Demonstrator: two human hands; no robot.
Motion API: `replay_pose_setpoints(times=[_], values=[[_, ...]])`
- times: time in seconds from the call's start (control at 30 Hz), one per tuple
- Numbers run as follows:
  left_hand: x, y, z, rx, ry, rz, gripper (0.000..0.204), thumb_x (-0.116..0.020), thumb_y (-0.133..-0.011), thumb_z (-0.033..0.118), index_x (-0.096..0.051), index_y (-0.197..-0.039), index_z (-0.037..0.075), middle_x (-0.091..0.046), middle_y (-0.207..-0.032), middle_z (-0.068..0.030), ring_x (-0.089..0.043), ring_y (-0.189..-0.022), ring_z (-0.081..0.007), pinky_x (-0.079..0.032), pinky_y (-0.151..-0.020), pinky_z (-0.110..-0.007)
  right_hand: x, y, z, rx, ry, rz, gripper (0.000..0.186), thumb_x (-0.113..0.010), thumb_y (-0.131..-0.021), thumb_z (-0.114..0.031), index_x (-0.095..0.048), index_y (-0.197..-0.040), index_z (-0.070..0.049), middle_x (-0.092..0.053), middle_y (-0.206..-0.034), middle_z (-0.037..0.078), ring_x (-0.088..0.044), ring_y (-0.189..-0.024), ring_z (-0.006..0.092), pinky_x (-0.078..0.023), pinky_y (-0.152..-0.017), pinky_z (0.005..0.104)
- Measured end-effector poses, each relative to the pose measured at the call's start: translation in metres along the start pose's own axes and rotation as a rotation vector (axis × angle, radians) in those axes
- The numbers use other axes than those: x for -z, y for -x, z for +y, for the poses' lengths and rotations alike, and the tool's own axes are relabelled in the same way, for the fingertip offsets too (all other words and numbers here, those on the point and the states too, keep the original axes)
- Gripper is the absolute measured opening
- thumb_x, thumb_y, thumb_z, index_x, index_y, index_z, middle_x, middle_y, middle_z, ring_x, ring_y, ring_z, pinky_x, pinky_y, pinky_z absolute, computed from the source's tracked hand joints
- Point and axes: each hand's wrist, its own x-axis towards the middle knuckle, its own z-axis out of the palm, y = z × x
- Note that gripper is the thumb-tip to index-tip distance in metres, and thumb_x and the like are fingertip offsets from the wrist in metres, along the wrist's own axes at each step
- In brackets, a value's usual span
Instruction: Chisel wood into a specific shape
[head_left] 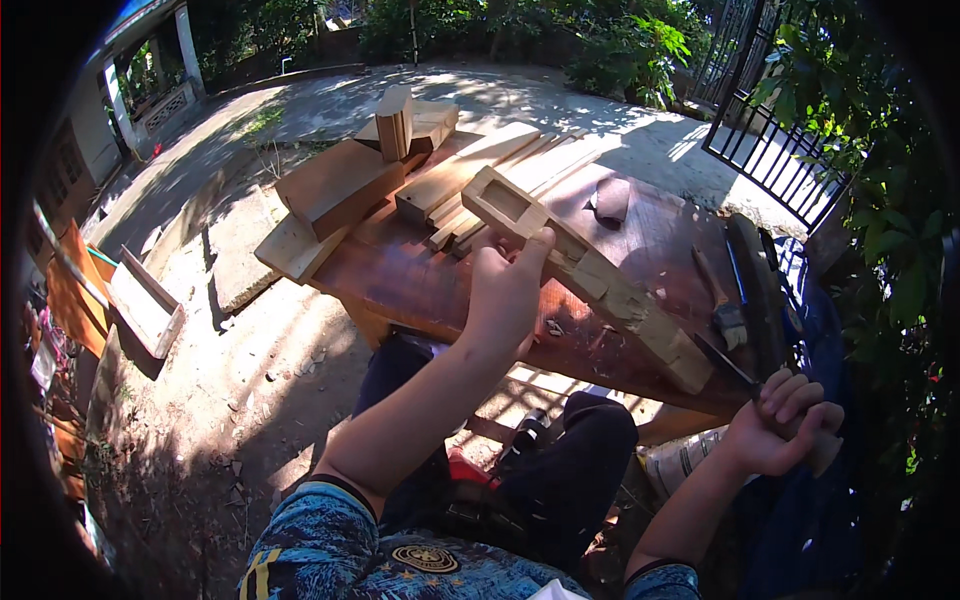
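A long pale wooden block (625,305) with several recesses cut into it lies slantwise over the red-brown table (400,290). My left hand (503,290) grips it near its upper left end, with the thumb on top. In my closed right hand (785,425), beyond the table's right front edge, is a chisel (727,365) with a dark narrow blade. Its pale handle end shows below my fist. The blade points up and left, close to the block's lower right end; whether it touches the wood I cannot tell. Wood chips are scattered beside the block.
Wooden boards (480,165) and thick blocks (340,185) are piled on the table's left and far side. A brown scrap (610,200), perhaps sandpaper, lies beyond the held block. A brush (730,320) and a blue-edged tool (737,262) lie at right, near dark blue cloth (830,350).
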Motion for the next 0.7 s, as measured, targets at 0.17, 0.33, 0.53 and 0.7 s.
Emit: replay_pose_setpoints(times=[0.17,0.33,0.53,0.7], values=[[0.028,0.018,0.021,-0.009,-0.475,-0.173,0.104,-0.093,-0.087,0.027,-0.021,-0.156,-0.001,-0.06,-0.132,-0.0269,-0.072,-0.113,-0.0265,-0.066,-0.084,-0.036,0.002,-0.003,0.015,-0.06,-0.132,-0.125,0.009,-0.05,-0.109,-0.018,-0.052,-0.105,-0.01,-0.046,-0.069,0.003,-0.042,-0.056,0.0133,-0.038,-0.056,0.0316],[0.063,0.013,0.055,-0.048,-0.741,-0.4,0.095,-0.094,-0.085,0.015,-0.036,-0.159,0.002,-0.07,-0.125,-0.015,-0.072,-0.116,-0.022,-0.063,-0.096,-0.035,0.004,0.003,0.025,-0.003,0.003,-0.153,0.009,-0.051,-0.109,-0.018,-0.051,-0.105,-0.01,-0.046,-0.069,0.004,-0.043,-0.056,0.0149,-0.04,-0.057,0.0335],[0.098,0.022,0.069,-0.302,-1.03,-0.332,0.061,-0.077,-0.083,-0.018,-0.055,-0.134,0.007,-0.069,-0.127,-0.008,-0.072,-0.113,-0.0171,-0.062,-0.095,-0.032,0.0,-0.005,0.048,0.024,0.025,-0.213,0.009,-0.052,-0.108,-0.017,-0.051,-0.105,-0.009,-0.045,-0.068,0.005,-0.043,-0.057,0.0163,-0.042,-0.057,0.0349],[0.098,0.015,0.062,-0.497,-1.16,-0.451,0.059,-0.07,-0.076,-0.017,-0.054,-0.127,0.007,-0.066,-0.137,-0.0119,-0.069,-0.122,-0.0271,-0.056,-0.102,-0.04,-0.028,-0.025,0.072,0.022,-0.018,-0.268,0.014,-0.052,-0.108,-0.019,-0.057,-0.107,-0.007,-0.046,-0.07,0.006,-0.044,-0.059,0.0165,-0.042,-0.06,0.0348]])
